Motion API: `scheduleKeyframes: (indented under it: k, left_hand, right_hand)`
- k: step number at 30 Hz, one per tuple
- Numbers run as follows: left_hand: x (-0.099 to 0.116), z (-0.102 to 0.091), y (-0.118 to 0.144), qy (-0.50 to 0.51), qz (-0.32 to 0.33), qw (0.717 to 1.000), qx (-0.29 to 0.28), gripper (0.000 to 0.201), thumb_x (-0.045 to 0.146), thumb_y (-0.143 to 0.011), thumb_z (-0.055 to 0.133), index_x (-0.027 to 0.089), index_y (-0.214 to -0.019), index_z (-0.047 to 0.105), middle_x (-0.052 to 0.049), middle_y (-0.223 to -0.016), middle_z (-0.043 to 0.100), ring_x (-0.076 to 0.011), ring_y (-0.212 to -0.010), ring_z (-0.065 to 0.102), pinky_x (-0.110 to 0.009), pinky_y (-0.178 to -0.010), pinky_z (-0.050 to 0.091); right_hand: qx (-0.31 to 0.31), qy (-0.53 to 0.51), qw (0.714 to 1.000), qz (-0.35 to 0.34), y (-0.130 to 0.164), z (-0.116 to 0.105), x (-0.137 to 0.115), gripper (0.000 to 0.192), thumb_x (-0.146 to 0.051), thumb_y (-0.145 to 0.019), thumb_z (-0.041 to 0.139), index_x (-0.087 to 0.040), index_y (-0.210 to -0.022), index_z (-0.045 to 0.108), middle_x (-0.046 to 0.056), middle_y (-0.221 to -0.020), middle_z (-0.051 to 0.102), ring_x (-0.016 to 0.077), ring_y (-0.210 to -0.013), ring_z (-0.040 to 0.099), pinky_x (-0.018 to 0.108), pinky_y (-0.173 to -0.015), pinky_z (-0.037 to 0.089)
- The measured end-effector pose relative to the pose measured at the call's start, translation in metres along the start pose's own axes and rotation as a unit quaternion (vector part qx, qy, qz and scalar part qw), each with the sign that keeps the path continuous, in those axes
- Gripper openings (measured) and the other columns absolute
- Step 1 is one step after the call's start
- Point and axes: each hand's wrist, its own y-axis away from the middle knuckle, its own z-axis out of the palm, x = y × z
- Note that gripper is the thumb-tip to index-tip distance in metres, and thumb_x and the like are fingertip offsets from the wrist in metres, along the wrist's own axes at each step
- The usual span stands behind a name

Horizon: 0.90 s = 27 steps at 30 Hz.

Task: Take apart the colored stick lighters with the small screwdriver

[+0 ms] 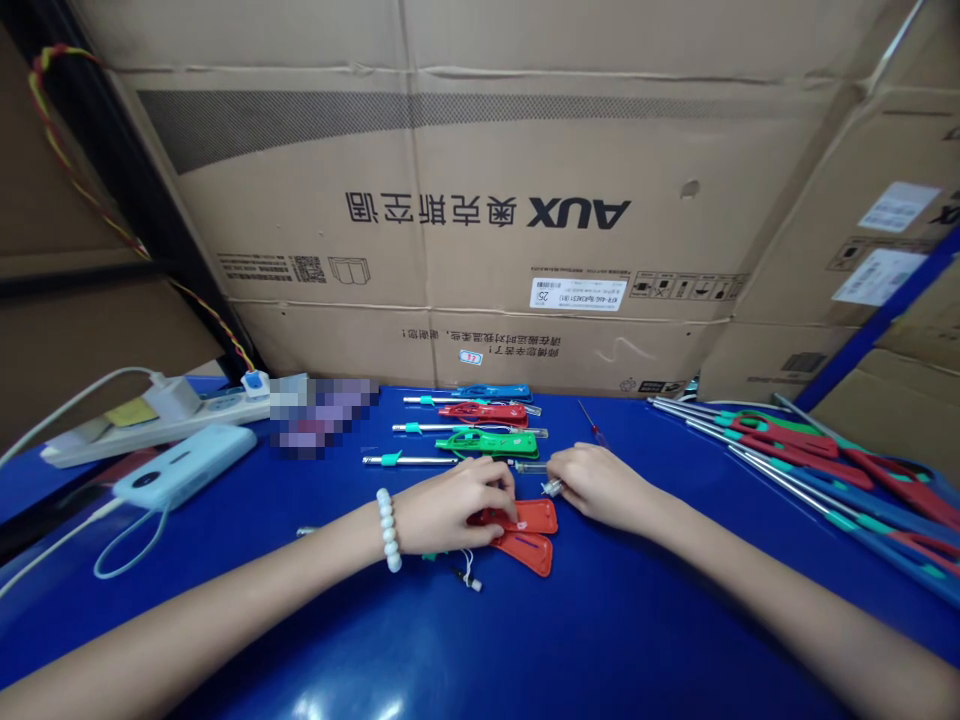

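My left hand (466,500), with a beaded bracelet (388,530) at the wrist, curls its fingers over an opened red plastic casing (532,516). The casing's two long halves fan out on the blue table to the right of the fingers. A pinch of my right hand (600,487) closes on a small whitish, shiny piece (553,488), whose kind I cannot make out. Below my left hand lies a thin white cord with a small white and dark end (471,580). Part of a silvery rod with green bits is hidden beneath my left forearm.
Beyond my hands lie rods with a green case (487,443), a red case (491,413) and a blue case (491,392). A thin red screwdriver-like tool (592,424) is behind my right hand. Several finished-looking rods (787,480) pile up right. A power bank (187,463) and power strip (150,425) stand left.
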Motion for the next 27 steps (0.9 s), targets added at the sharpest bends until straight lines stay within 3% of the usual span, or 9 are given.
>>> scheduleKeyframes:
  k: [9, 17, 27]
  left_hand:
    - [-0.004, 0.002, -0.002, 0.011, 0.016, 0.999, -0.031, 0.028, 0.021, -0.075, 0.075, 0.016, -0.1, 0.065, -0.006, -0.106, 0.056, -0.0199, -0.096, 0.053, -0.03, -0.086, 0.043]
    - [-0.013, 0.006, -0.011, -0.046, 0.004, 0.999, 0.013, 0.021, 0.023, -0.081, 0.069, 0.018, -0.1, 0.063, -0.007, -0.105, 0.056, -0.0214, -0.097, 0.053, -0.032, -0.085, 0.044]
    - [-0.019, 0.012, -0.015, -0.094, -0.015, 0.995, 0.043, 0.018, 0.029, -0.083, 0.067, 0.016, -0.096, 0.063, -0.007, -0.103, 0.056, -0.0217, -0.092, 0.054, -0.032, -0.079, 0.046]
  right_hand:
    - [0.017, -0.006, 1.0, -0.009, -0.001, 0.007, 0.002, 0.014, -0.005, -0.081, 0.048, -0.012, -0.084, 0.06, 0.013, -0.083, 0.066, 0.0234, -0.078, 0.061, 0.033, -0.073, 0.038]
    - [0.094, -0.118, 0.988, 0.037, -0.003, 0.008, -0.008, 0.011, -0.007, -0.081, 0.051, -0.017, -0.083, 0.056, 0.002, -0.078, 0.061, 0.0151, -0.069, 0.054, 0.024, -0.063, 0.037]
    - [0.119, -0.225, 0.965, 0.059, -0.002, -0.001, -0.01, 0.01, -0.011, -0.083, 0.051, -0.017, -0.08, 0.058, -0.003, -0.063, 0.056, 0.011, -0.055, 0.048, 0.02, -0.053, 0.032]
